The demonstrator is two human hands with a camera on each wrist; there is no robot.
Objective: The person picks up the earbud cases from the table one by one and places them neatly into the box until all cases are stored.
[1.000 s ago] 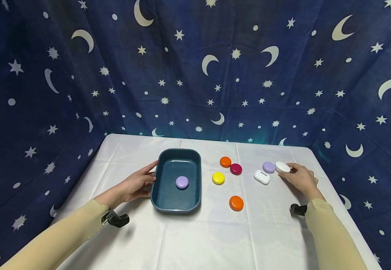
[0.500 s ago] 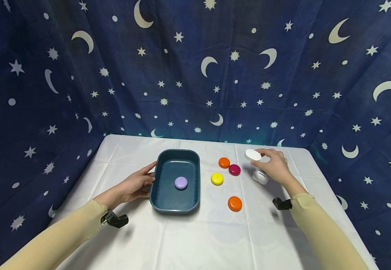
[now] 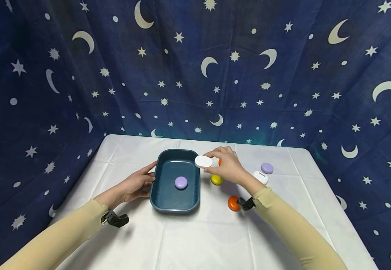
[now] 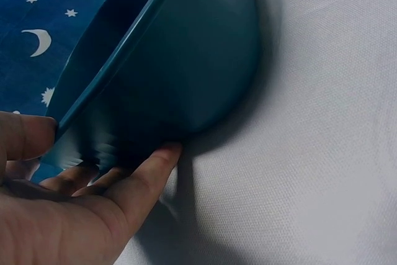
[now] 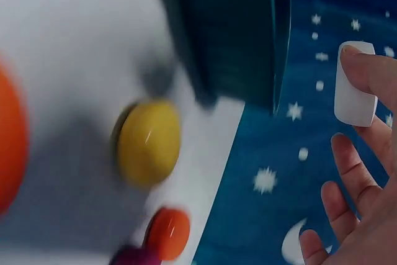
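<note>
My right hand pinches a white oval block between thumb and fingers, raised by the right rim of a dark teal tub. In the right wrist view the thumb lies across the white block and the other fingers are spread. A lilac disc lies on the tub's floor. On the tub's left side is my left hand, thumb at the rim and extended fingers against the outer wall. Below the right hand sit a yellow disc and a mostly covered orange disc.
A crimson disc shows at the bottom of the right wrist view. Another orange disc lies by the right wrist camera. Farther right are a white rounded case and a second lilac disc. Starry cloth surrounds the white table.
The right hand has lifted the white oval block from beside the right lilac disc and carried it left to the tub. The left hand has stayed against the tub.
</note>
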